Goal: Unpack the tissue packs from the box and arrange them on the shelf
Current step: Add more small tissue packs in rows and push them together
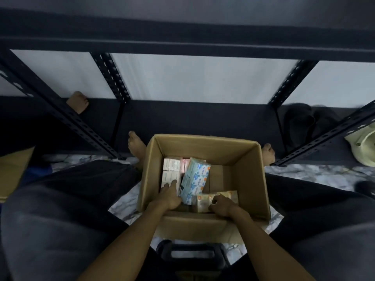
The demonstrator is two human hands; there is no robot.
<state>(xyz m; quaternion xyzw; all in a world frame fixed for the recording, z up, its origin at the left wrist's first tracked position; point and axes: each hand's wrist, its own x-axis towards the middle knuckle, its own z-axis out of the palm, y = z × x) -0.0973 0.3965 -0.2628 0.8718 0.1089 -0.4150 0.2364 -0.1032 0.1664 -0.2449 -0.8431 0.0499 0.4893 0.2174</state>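
Note:
An open cardboard box (pixel 249 175) stands on the floor between my knees. Inside it lie several tissue packs: pale pink and white ones (pixel 172 167) at the left, a light blue pack (pixel 195 177) tilted on top of them, and a yellowish pack (pixel 205 201) at the near side. My left hand (pixel 170 196) reaches into the box, fingers on the white packs and beside the blue pack. My right hand (pixel 222 204) rests on the yellowish pack, fingers curled over its edge. The dark metal shelf (pixel 192 122) stands just beyond the box, its low board bare.
Slotted black uprights (pixel 113 78) frame the shelf. My bare feet (pixel 136 145) flank the box. Another person's foot (pixel 78 102) shows at the left. A flattened cardboard piece (pixel 14 171) lies at the left, dark cloth (pixel 304 122) and a pale green object (pixel 365 145) on the shelf at the right.

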